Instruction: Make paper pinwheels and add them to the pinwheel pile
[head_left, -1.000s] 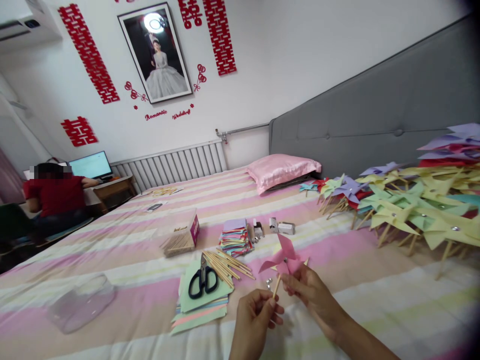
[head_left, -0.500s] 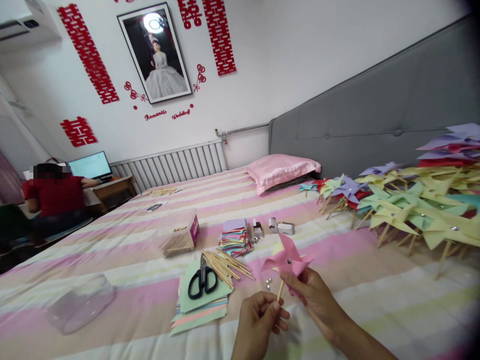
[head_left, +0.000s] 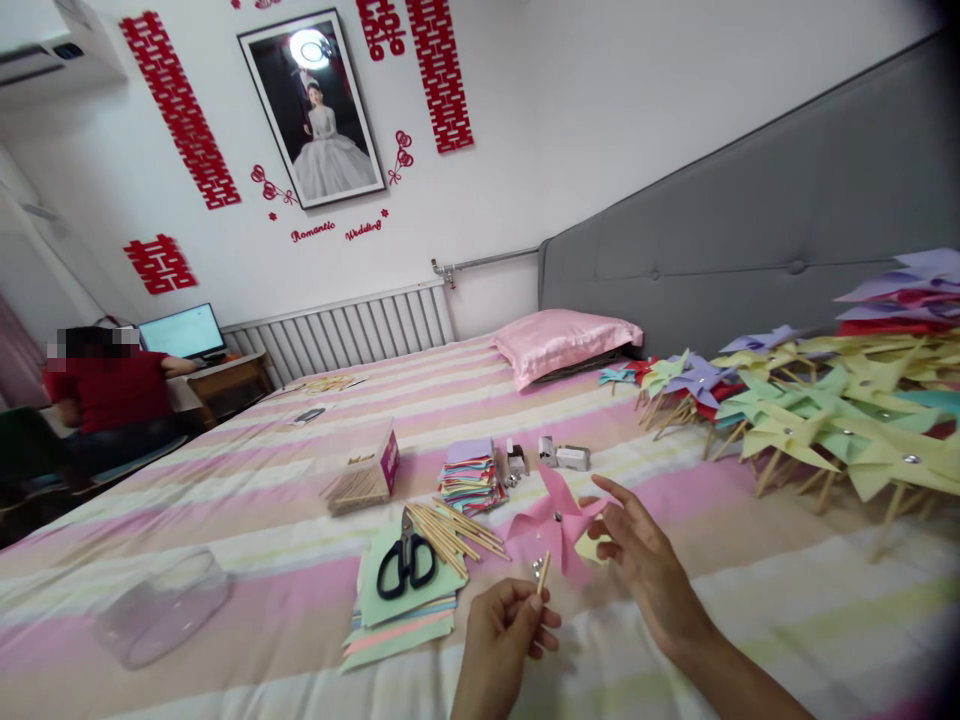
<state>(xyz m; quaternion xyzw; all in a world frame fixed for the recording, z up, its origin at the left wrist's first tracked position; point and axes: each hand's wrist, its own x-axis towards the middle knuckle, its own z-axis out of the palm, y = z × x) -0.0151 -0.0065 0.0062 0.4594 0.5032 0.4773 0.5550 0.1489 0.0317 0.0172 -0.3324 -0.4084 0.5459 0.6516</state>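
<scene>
A pink paper pinwheel on a thin wooden stick is held up over the striped bed. My left hand pinches the lower end of the stick, fingers closed round it. My right hand is beside the pinwheel's right edge with its fingers spread, one fingertip close to a blade. Just beyond lie a bundle of wooden sticks, black-handled scissors on sheets of coloured paper, and a stack of cut paper squares.
A big heap of finished pinwheels fills the right side by the grey headboard. A box of sticks, small metal tools, a clear plastic container and a pink pillow lie on the bed. A person in red sits at a desk far left.
My right hand has let go of the pinwheel head and opened, moving slightly right. The pinwheel has dropped a little and tilted left on the stick in my left hand.
</scene>
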